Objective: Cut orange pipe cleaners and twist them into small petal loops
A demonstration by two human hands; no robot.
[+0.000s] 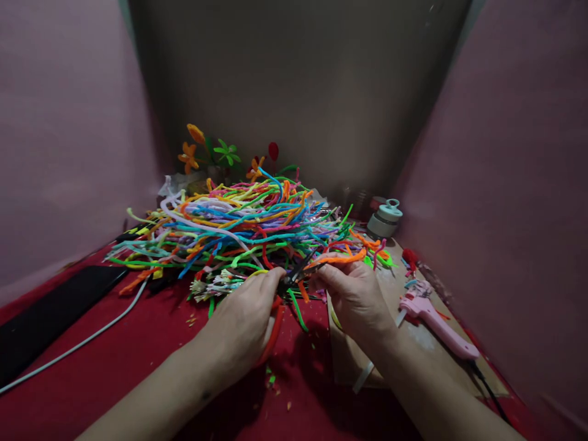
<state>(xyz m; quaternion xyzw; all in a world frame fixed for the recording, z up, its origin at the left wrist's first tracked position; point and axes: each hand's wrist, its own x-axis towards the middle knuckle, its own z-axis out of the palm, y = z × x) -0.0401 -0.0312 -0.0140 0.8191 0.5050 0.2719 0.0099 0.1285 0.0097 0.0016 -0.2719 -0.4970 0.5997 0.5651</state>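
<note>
An orange chenille stem (351, 258) lies across the top of the right hand (356, 297), near the middle of the table, just in front of a big heap. That hand is nearly closed, thumb and fingers pinching the stem. The left hand (248, 315) is curled around the red handle of a pair of scissors (290, 280), whose dark blades stand apart beside the right fingertips (whether they touch the stem, I cannot tell). Behind both hands spreads the heap of multicoloured chenille stems (257, 229), with a bundle of pale-tipped stems (214, 285) at its front edge.

Beyond the heap, to the right, stands a jar with a mint-green lid (388, 211); its contents are too dim to make out. A clear plastic bag (181, 184) sits at the back left, near an orange chenille flower (188, 158) and a green one (227, 151). On the right, a pink glue gun (441, 331) lies on a tan board (349, 358), and a red cloth (151, 355) covers the table
</note>
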